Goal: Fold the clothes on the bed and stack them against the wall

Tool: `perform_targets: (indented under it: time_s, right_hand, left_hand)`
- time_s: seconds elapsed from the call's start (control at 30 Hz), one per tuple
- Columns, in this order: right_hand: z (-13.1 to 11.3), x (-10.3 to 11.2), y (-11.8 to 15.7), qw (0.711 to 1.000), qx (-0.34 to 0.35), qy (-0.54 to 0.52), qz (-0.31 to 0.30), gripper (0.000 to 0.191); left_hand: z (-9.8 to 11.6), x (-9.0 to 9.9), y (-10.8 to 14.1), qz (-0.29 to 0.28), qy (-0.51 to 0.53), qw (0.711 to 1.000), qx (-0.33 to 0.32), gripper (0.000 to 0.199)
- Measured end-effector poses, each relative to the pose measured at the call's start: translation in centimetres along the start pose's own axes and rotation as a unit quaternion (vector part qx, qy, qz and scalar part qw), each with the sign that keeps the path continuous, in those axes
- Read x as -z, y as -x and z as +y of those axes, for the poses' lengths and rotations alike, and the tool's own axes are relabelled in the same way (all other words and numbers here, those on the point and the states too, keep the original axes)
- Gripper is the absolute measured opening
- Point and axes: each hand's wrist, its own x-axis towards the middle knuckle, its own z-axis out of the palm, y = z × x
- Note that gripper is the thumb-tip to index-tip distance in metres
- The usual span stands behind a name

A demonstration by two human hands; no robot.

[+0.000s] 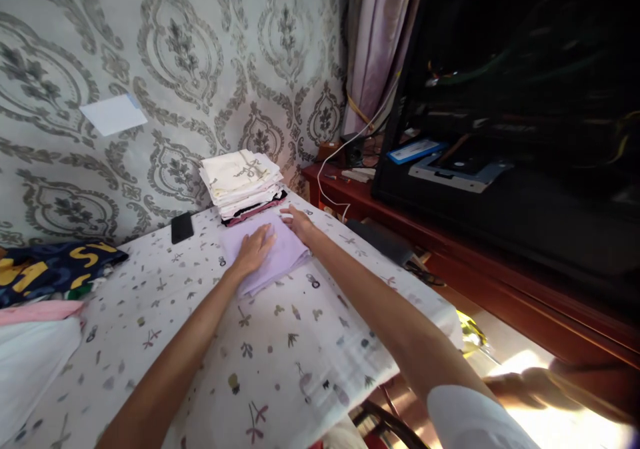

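A folded lilac cloth (283,257), its exact kind not clear, lies flat on the patterned bedsheet (280,362). My left hand (255,249) rests on top of it with fingers outstretched. At the cloth's far right edge, my right hand (299,225) has its fingers apart and reaches over the border; I cannot tell whether it touches the fabric. Just beyond stands a stack of folded clothes (243,179), mostly white, with black and dark pink layers at the bottom.
A black phone (182,227) lies left of the stack by the wallpapered wall. Loose clothes (55,269) are heaped at the left. To the right, a red wooden cabinet (450,255) carries a large dark screen (525,102), and a white cable (323,175) hangs down from there.
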Motion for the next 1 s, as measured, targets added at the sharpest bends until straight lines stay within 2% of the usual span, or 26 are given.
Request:
perform_targets:
  time_s: [0.07,0.17,0.27,0.37,0.43,0.53,0.6,0.73,0.9,1.0]
  right_hand:
    - [0.5,0.8,-0.5,0.998,-0.043,0.005,-0.038,0.047]
    - [1.2,1.1,-0.9,0.995,-0.056,0.054,-0.058,0.044]
    - [1.6,0.3,-1.1,0.994,-0.025,0.094,-0.052,0.052]
    - [1.7,-0.3,-1.0,0.99,0.026,0.127,-0.053,0.046]
    - [1.6,-0.4,-0.8,0.986,0.06,0.149,-0.053,0.04]
    - [1.7,-0.1,-0.4,0.977,0.103,0.182,-0.037,0.04]
    - [1.8,0.1,-0.3,0.97,0.12,0.21,-0.024,0.042]
    - [1.8,0.3,-0.3,0.955,0.121,0.269,-0.022,0.041]
    - [1.3,0.4,-0.3,0.935,0.115,0.334,-0.038,0.042]
    - [0.8,0.6,0.1,0.918,0.109,0.378,-0.047,0.041]
  left_hand:
    - [0.0,0.9,1.6,0.005,-0.004,0.998,-0.057,0.049]
    - [0.2,2.3,5.3,0.007,-0.082,0.988,-0.134,0.048]
    - [0.2,3.0,8.9,-0.006,-0.203,0.968,-0.146,0.051]
    - [-0.1,3.1,11.1,-0.013,-0.272,0.953,-0.136,0.029]
    - [-0.3,3.0,11.6,-0.005,-0.297,0.945,-0.133,0.019]
    - [-0.6,2.6,11.6,0.015,-0.331,0.933,-0.14,0.028]
    - [-0.6,2.4,11.5,0.008,-0.342,0.928,-0.145,0.029]
    - [-0.6,2.0,11.3,-0.032,-0.335,0.931,-0.14,0.029]
    - [-0.6,1.9,11.5,-0.025,-0.356,0.924,-0.136,0.036]
    - [-0.2,2.1,11.9,-0.042,-0.369,0.919,-0.133,0.04]
